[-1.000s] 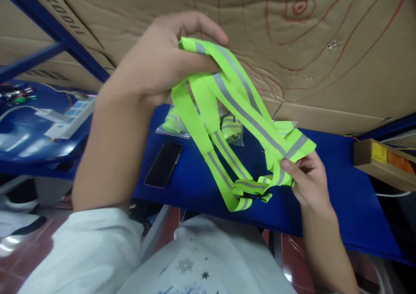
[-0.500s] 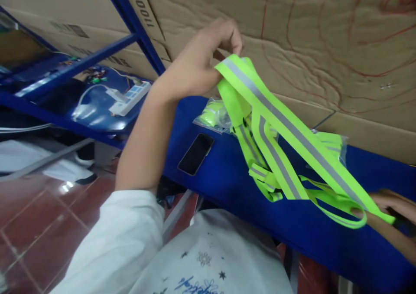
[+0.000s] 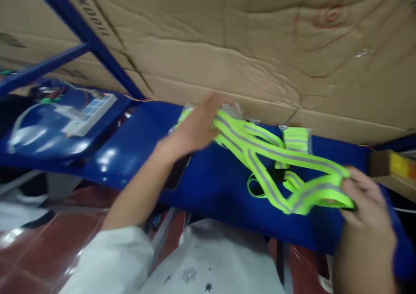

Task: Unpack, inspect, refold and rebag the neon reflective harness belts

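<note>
One neon-yellow, grey-striped fabric strap harness [image 3: 279, 155] is held in the fingers [image 3: 362, 179] of the left hand [image 3: 199, 125], far left, and the right hand [image 3: 368, 198], near right.

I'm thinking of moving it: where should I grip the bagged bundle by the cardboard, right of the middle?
Probably pinch the bagged bundle by its right edge, from above and right: the cardboard stands behind it, while reflective straps crowd its left and front.

L hand [image 3: 199, 122] & R hand [image 3: 367, 196] hold 1 hi-vis strap harness [image 3: 276, 152] over blue tbl [image 3: 211, 190].
</note>
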`<state>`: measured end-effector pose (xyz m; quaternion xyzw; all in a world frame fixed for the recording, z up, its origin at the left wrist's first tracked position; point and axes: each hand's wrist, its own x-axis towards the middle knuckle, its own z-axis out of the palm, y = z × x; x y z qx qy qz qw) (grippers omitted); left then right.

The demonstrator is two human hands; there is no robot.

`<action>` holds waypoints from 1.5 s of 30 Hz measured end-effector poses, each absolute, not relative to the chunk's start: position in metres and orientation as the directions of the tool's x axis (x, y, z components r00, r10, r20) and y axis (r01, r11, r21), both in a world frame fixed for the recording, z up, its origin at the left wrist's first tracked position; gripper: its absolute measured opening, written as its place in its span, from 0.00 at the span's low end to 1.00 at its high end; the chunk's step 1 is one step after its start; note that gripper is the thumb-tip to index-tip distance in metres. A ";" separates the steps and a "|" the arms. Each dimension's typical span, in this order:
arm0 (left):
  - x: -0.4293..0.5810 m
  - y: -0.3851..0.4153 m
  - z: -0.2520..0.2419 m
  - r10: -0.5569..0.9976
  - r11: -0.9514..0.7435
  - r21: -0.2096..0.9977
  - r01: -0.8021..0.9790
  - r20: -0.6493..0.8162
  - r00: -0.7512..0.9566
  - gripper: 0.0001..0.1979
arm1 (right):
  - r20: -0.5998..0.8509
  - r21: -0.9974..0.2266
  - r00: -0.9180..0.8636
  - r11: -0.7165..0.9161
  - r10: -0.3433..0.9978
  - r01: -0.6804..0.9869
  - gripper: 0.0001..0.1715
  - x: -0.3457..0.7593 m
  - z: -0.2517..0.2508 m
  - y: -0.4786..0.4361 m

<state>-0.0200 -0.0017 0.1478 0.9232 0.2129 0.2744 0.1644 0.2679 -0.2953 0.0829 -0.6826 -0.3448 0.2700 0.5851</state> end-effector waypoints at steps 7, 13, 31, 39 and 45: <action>0.003 -0.076 0.097 0.608 -0.753 0.644 -0.138 0.760 0.227 0.15 | -0.008 -0.981 0.449 -0.095 0.893 0.172 0.21 0.272 0.079 -0.283; -0.035 0.003 0.110 0.751 -0.659 0.685 -0.310 0.623 -0.220 0.14 | 0.073 -0.900 0.552 -0.183 0.831 0.396 0.20 0.316 0.092 -0.347; -0.052 0.008 0.127 0.788 -0.608 0.765 -0.210 0.614 -0.046 0.16 | 0.100 -0.675 0.656 -0.433 0.748 0.597 0.30 0.309 0.109 -0.361; -0.067 -0.005 0.051 0.767 -0.585 0.737 0.338 0.368 0.526 0.19 | -0.023 -0.863 0.680 -0.358 0.733 0.356 0.20 0.309 0.090 -0.347; 0.001 -0.166 0.041 0.438 -0.869 0.428 0.248 0.432 0.788 0.18 | 0.058 -0.837 0.672 -0.331 0.738 0.435 0.22 0.292 0.086 -0.317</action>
